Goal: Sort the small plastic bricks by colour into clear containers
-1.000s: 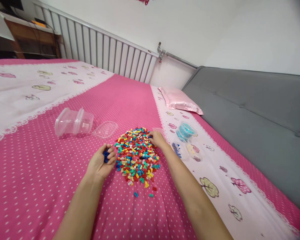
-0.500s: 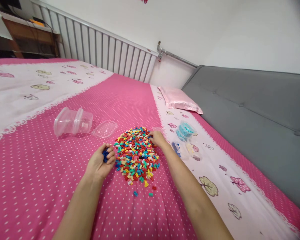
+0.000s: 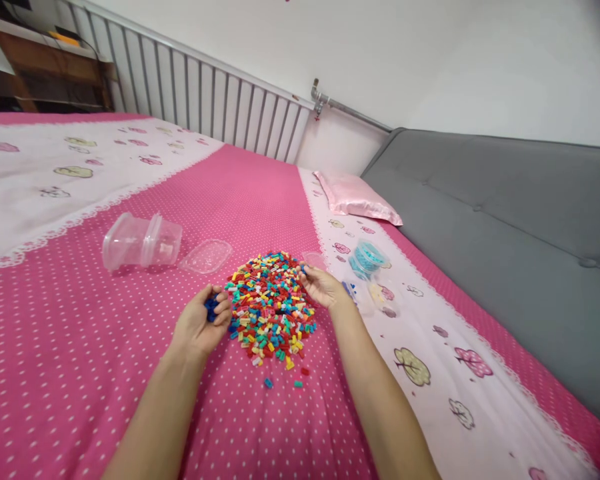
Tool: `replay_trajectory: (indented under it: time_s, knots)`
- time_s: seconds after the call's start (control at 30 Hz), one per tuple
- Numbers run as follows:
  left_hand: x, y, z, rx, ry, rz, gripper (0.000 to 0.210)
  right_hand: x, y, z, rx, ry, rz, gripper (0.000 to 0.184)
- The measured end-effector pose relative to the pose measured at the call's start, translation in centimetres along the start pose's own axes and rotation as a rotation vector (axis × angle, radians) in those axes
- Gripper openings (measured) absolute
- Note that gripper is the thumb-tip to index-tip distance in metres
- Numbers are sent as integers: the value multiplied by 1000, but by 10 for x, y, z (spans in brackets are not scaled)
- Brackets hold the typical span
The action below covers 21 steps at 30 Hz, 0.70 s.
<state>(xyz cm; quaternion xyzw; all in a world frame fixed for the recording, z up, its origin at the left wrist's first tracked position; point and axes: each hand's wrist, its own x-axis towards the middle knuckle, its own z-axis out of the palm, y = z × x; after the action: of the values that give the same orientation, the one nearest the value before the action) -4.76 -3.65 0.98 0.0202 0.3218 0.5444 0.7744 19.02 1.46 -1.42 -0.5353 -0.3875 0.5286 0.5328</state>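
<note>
A heap of small coloured toy bricks point(image 3: 273, 303) lies on the pink dotted bedspread point(image 3: 260, 427). At its left edge, my left hand point(image 3: 205, 320) is palm up with curled fingers, closed around several dark blue bricks point(image 3: 211, 307). My right hand point(image 3: 323, 287) is over the upper right side of the heap, turned partly palm up. Its thumb and fingers pinch a blue brick point(image 3: 303, 269). A few loose bricks, one of them a green brick point(image 3: 299, 384), lie below the heap.
Clear plastic tubs point(image 3: 143, 241) lie on their side at left, beside a clear lid point(image 3: 207, 256). To the right stand a container of turquoise bricks point(image 3: 367, 257) and one with pale yellow bricks point(image 3: 379, 293). A pink pillow point(image 3: 357, 198) rests near the grey headboard point(image 3: 500, 193).
My right hand has lifted from the heap and turned palm up, with a blue brick now showing at its fingertips. My left hand stays closed on its blue bricks.
</note>
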Motion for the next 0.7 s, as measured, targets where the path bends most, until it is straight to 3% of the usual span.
replay_trajectory:
  time_s: [0.13,0.23,0.37,0.5,0.6,0.7]
  knots:
    - [-4,-8,7,-9,14,4,25,-35,-10,15,651,25,264,19]
    - [-5,-20,13,-63,47,12,21,-62,-16,29,776,-16,291,20]
    - [-6,-39,16,-143,3,-19,24,-90,-18,53,765,-83,240,28]
    - [-5,-49,16,-147,-55,-65,31,-108,-11,83,615,-114,153,41]
    - [-4,-50,17,-162,9,-74,30,-118,-3,100,458,-144,13,42]
    - [-2,-47,17,-185,58,-51,27,-120,0,103,316,-151,-172,36]
